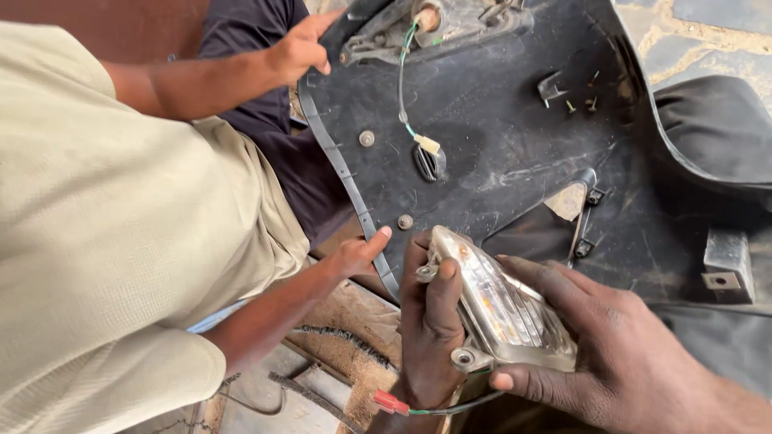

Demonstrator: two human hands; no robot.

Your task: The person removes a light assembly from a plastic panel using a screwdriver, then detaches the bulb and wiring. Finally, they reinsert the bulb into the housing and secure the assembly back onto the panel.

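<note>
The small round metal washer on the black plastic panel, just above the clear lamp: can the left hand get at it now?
Probably not at once: the left hand grips the clear lamp unit. The washer lies uncovered, close above its fingers.

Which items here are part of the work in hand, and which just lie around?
In hand: clear lamp unit, held by left hand and right hand; black panel; green wire.
Lying about: loose screws; brush.

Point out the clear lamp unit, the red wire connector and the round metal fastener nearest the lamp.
Clear plastic lamp unit [503, 309], head view, ribbed lens face.
Red wire connector [388, 402], head view, middle of its sleeve.
Round metal fastener [405, 222], head view, its head, on the black panel.
</note>
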